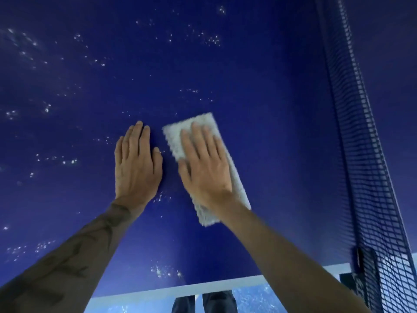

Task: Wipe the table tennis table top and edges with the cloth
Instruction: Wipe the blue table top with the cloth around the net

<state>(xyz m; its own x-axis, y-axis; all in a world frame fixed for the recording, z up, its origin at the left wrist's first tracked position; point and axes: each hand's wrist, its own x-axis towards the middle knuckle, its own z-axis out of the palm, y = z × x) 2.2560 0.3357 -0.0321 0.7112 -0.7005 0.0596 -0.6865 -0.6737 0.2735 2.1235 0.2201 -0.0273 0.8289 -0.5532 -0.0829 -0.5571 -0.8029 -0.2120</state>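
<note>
Deep blue counter [259,64], white stripe [203,288] along the near edge, little white specks [167,271] all over — a folded white cloth [198,123] lies flat on it, left hand [136,163] flat just beside it, net [361,154] standing along the right side.

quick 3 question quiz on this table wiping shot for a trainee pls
1. True or false: the right hand lies flat on the white cloth.
2. On which side of the cloth does the net stand? A left, B right, C between the hands.
3. Fill in: the left hand rests flat on the table tennis table, holding ____.

Key: 1 true; 2 B; 3 nothing.
</note>
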